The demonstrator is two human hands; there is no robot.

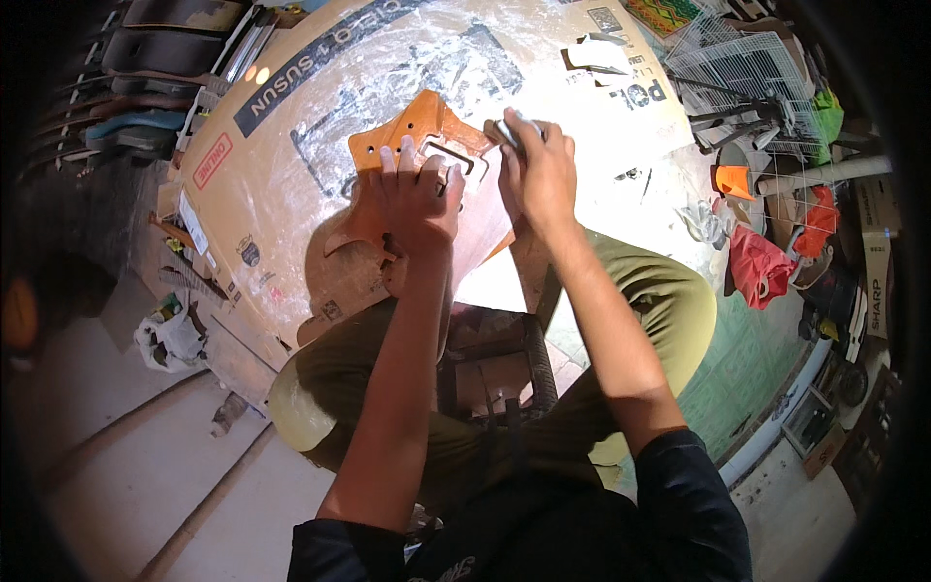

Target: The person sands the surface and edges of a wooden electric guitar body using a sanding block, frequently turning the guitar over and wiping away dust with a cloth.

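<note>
An orange wooden guitar body (422, 121), with cut-out cavities and several small holes, lies on a dusty cardboard sheet (247, 184) in front of me. My left hand (417, 204) rests on its left part, palm down with fingers spread and open. My right hand (548, 179) is closed on a small grey block (509, 131) at the body's upper right edge. The right side of the body appears pale with dust, and part of it is hidden under my hands.
Several dark stacked panels (155, 87) line the upper left, and a white plastic bag (170, 339) lies at the left. At the right are a wire rack (737, 78), an orange scoop (732, 179), a red bag (761, 267) and boxes. My legs flank the cardboard's near edge.
</note>
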